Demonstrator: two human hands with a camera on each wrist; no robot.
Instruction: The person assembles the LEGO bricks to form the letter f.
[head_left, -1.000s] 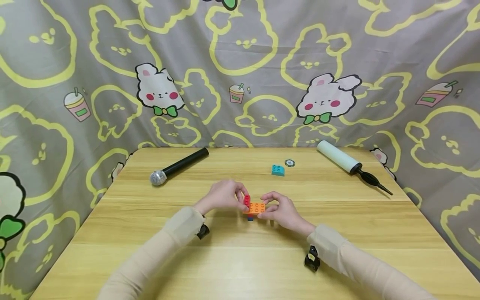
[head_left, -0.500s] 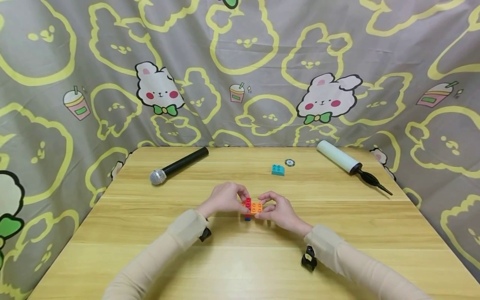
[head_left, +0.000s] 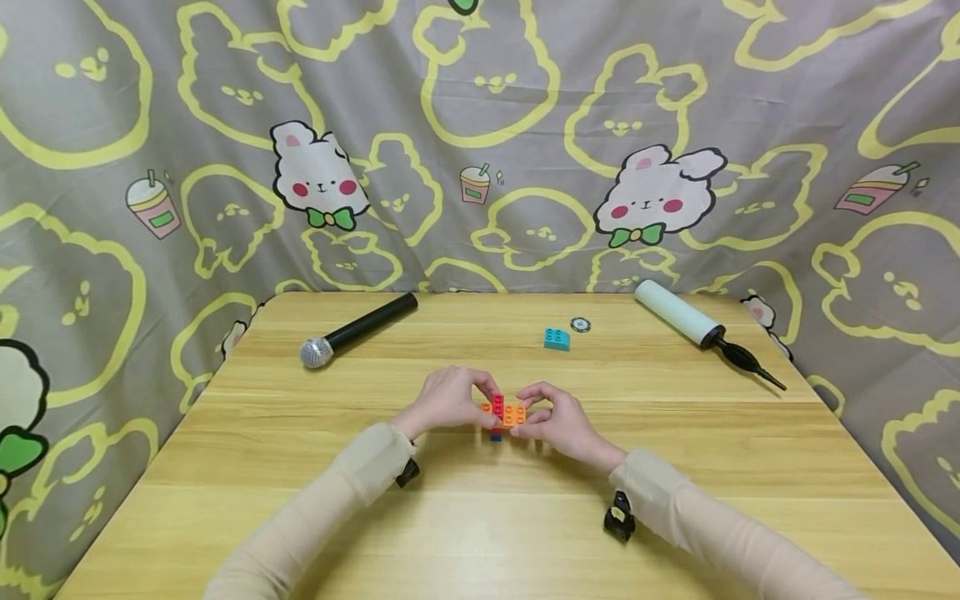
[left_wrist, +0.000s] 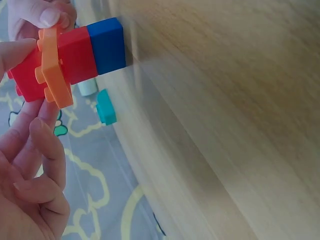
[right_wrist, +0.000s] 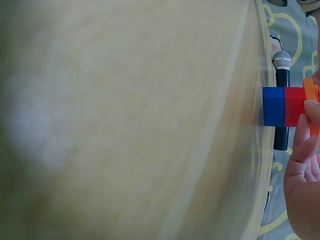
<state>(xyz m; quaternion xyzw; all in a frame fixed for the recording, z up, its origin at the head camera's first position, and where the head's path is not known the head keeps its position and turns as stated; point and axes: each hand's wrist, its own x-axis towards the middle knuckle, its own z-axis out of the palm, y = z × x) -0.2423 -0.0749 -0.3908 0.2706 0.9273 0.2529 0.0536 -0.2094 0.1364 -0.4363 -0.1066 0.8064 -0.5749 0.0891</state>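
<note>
In the middle of the table, both hands are on a small stack of toy building bricks. A blue brick (left_wrist: 107, 46) is at the bottom, then a red brick (left_wrist: 77, 55), then a flat orange plate (left_wrist: 54, 70). On top of the plate, a second red brick (left_wrist: 27, 77) sits across it, with orange studs showing on both sides. My left hand (head_left: 448, 402) pinches this upper red brick between thumb and fingers. From the other side, my right hand (head_left: 561, 423) pinches the right end of the orange plate. The blue brick's underside meets the wooden table (head_left: 480, 517).
Behind the hands lie a teal brick (head_left: 557, 338) and a round chip (head_left: 581, 325). A microphone (head_left: 360, 330) lies at the back left, a pale hand pump with a black nozzle (head_left: 682, 315) at the back right. A patterned cloth (head_left: 420, 208) hangs behind the table.
The upper red brick has shifted from the orange plate's left end toward its middle, while the plate has slid slightly left. Over the last half second the hands barely move.
</note>
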